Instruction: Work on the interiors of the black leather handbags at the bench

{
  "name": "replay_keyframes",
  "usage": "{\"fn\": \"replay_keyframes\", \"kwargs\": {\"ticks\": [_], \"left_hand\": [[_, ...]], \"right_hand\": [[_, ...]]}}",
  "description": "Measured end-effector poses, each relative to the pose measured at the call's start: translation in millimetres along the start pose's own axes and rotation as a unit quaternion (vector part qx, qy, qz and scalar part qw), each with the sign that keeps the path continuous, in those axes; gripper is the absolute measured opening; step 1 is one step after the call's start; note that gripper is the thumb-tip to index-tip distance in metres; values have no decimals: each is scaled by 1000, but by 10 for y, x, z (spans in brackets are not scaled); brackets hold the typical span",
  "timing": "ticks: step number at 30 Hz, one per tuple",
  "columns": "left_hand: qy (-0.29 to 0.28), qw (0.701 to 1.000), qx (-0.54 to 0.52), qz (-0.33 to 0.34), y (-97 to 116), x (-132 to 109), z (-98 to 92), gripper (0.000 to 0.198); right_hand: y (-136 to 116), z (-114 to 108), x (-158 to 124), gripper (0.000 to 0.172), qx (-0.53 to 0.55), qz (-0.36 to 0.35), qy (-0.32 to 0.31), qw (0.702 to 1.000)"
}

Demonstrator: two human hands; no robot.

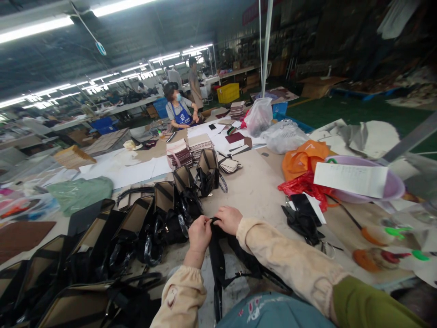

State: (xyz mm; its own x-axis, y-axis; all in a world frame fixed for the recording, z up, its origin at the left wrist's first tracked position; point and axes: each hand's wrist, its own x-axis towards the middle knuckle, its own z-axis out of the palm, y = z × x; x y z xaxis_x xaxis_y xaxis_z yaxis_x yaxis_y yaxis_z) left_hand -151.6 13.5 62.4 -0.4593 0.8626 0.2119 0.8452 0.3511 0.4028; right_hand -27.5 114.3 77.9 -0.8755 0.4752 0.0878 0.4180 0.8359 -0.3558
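Near the table's front edge, my left hand (200, 233) and my right hand (229, 219) pinch one black strap (215, 255) between them, with their fingertips almost touching. The strap hangs down in front of me, and more black straps with small metal fittings lie under my right forearm. Black bags (136, 216) with tan panels stand in rows to the left of my hands. The nearest bag parts are just beyond my left hand. What exactly the fingertips cover is hidden.
Stacked panels (179, 154) lie ahead. On the right are black pieces (302, 218), an orange bag (303, 157), a purple basin (396, 182) with a paper sheet, and bottles (372, 259). A green plastic bag (82, 193) lies left. A person (180, 111) in a blue apron is across the table.
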Motion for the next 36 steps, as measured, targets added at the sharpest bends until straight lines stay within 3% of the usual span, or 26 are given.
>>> {"fn": "replay_keyframes", "kwargs": {"ticks": [8,11,16,36], "left_hand": [[-12,998,-55,-29,-88,-13,33,10],[-10,995,-91,-32,-133,-35,51,18],[4,999,-28,29,-116,-30,40,20],[-18,1000,2,16,-72,10,30,19]], "right_hand": [[-17,69,64,27,-2,7,-7,1000],[-20,74,71,25,-1,6,-9,1000],[-17,95,88,25,0,7,-5,1000],[7,58,71,28,3,-14,-22,1000]]}}
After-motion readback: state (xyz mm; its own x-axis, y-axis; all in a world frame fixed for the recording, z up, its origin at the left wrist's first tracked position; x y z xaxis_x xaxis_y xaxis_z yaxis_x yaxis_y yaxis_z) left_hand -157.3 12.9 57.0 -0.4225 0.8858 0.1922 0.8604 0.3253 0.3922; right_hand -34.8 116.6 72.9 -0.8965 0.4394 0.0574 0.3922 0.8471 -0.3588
